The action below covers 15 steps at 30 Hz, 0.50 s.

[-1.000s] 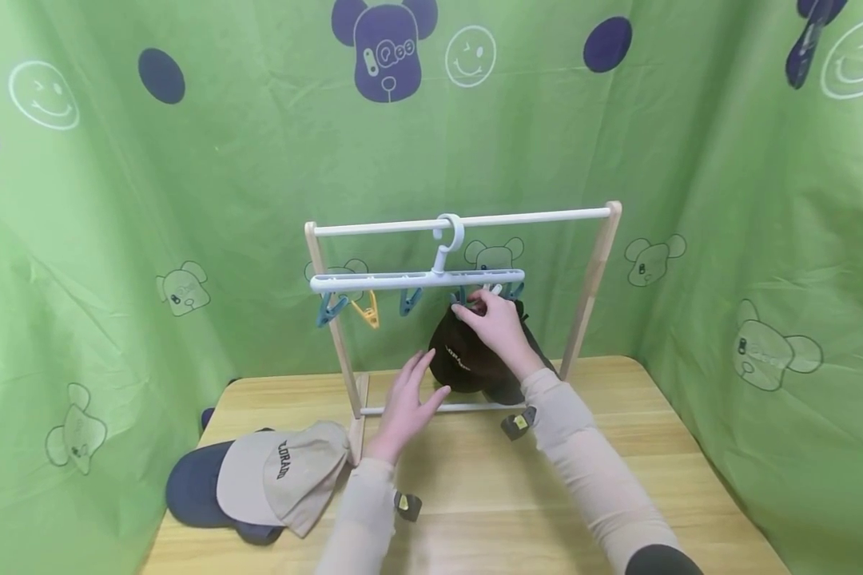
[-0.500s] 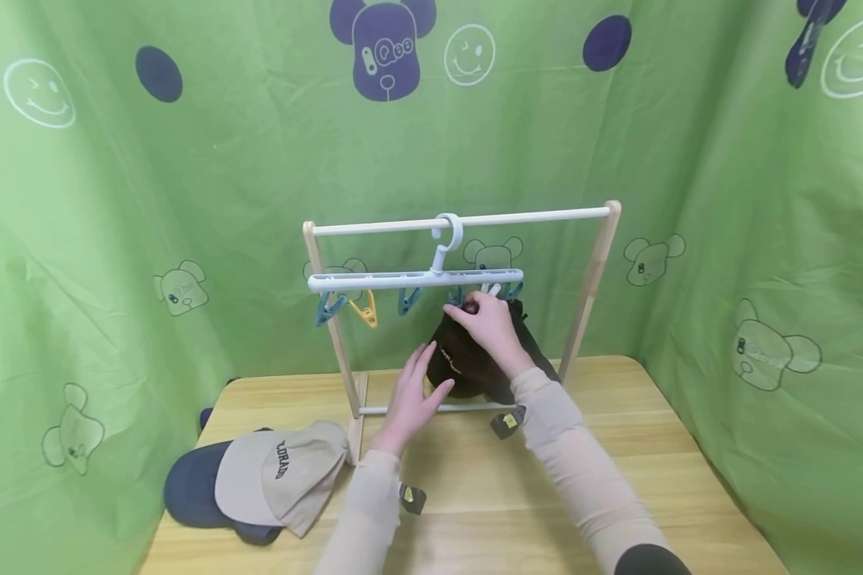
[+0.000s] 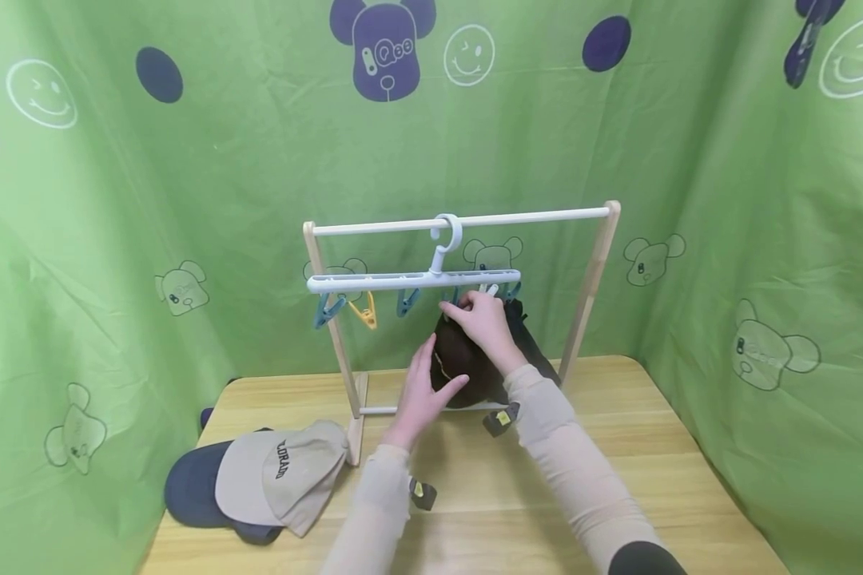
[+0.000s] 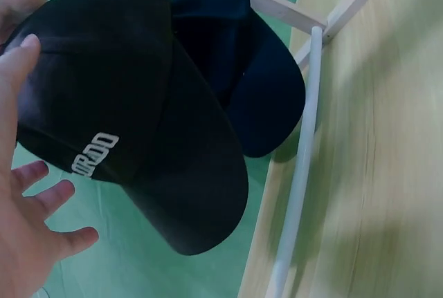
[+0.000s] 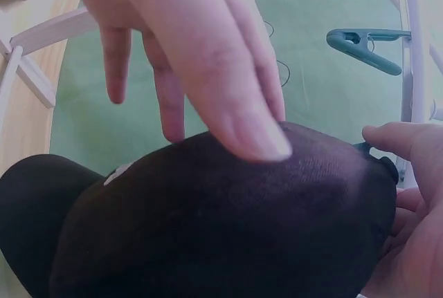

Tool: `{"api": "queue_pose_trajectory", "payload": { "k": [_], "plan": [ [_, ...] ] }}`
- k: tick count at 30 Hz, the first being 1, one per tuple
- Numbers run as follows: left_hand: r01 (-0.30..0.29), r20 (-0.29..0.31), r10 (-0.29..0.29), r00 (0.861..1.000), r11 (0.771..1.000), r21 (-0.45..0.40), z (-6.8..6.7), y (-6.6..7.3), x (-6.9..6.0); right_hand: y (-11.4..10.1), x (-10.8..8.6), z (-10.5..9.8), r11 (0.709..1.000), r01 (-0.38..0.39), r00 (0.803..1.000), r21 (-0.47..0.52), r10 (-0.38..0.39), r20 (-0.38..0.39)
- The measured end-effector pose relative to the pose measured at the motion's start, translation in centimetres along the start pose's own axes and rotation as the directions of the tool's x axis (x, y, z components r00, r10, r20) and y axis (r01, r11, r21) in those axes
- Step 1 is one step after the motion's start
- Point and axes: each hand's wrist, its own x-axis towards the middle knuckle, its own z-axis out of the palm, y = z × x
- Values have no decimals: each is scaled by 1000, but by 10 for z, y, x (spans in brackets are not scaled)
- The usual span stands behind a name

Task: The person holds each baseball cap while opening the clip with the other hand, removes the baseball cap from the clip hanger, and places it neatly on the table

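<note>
A black cap (image 4: 90, 84) with white lettering hangs under a pale blue clip hanger (image 3: 374, 282). My right hand (image 3: 487, 327) is at the cap's upper edge, thumb and fingertips pinching a teal clip (image 5: 363, 148) there; most of that clip is hidden. Lower down, my left hand (image 3: 424, 391) touches the side of the cap's crown with straight, spread fingers. Behind this cap hangs a dark navy cap (image 4: 270, 97), near the hanger's right end. Other clips dangle to the left: a teal one (image 3: 407, 302), a yellow one (image 3: 367, 311) and another teal one (image 3: 325, 310).
The hanger hooks over the white top rail (image 3: 532, 217) of a wooden rack (image 3: 590, 291). At the left of the wooden table (image 3: 618, 479) a beige cap (image 3: 295, 471) lies on a dark blue cap (image 3: 190, 483). Green curtain (image 3: 259, 160) surrounds the table.
My left hand has moved right, up against the black cap. My right hand has shifted slightly left. The cap has turned, so its lettering shows less in the head view; the hanger has shifted slightly left.
</note>
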Motion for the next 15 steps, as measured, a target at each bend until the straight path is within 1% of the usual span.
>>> {"api": "queue_pose_trajectory", "payload": {
  "k": [4,7,11,13,15],
  "plan": [
    [4,-24,-5,1000,1000,-20,6,3,1,-1,-1,1,1000,-17,1000,0,17,-9],
    [-1,-45,0,999,1000,-17,9,6,1,-2,-2,1,1000,-23,1000,4,23,-20],
    [9,-67,-10,998,1000,-8,14,8,2,-3,-3,1,1000,-16,999,8,16,-29],
    [22,-79,-23,997,1000,-20,15,9,2,-4,-3,1,1000,-13,1000,10,13,-29],
    [20,-101,-23,995,999,-28,16,8,3,-5,-3,1,1000,-10,1000,13,10,-28]
  ]
}}
